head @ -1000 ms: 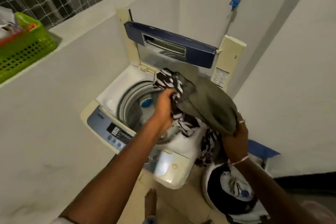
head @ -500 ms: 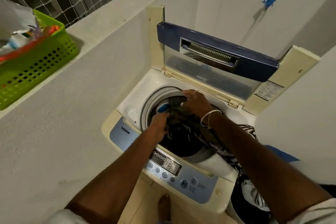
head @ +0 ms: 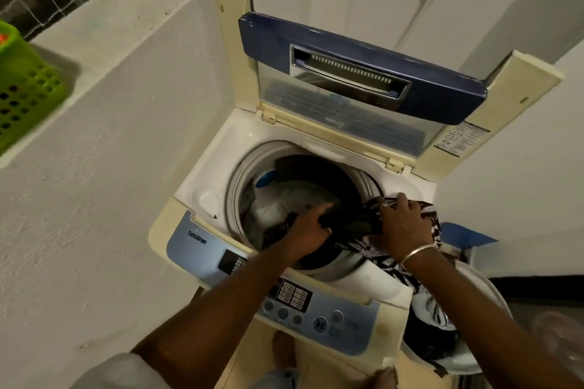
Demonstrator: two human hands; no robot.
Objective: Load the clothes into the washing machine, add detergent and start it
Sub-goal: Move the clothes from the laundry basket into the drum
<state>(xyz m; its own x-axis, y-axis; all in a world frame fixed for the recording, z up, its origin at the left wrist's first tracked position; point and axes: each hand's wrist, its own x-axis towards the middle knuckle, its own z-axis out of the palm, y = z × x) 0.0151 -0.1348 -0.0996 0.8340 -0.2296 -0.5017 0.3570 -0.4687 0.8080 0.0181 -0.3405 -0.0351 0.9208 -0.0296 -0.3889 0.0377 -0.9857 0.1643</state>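
Both hands have shifted toward the right side of the drum since half a second ago, when the right hand reached to the far rim. Now the right hand point(head: 401, 224) sits at the near right rim of the washing machine point(head: 202, 193), its fingers point(head: 403, 200) closed on the patterned garment point(head: 379, 257), part of which spills over the machine's edge toward the basket point(head: 493, 294) below. The left hand point(head: 311, 229) is inside the drum point(head: 284, 199), fingers curled around dark clothes point(head: 354, 224) and pressing them down. The lid point(head: 360, 63) stands open. To finish this step well, the person likely needs to lift the hanging tail clear of the rim, feed it in, and spread the load evenly so nothing catches under the lid.
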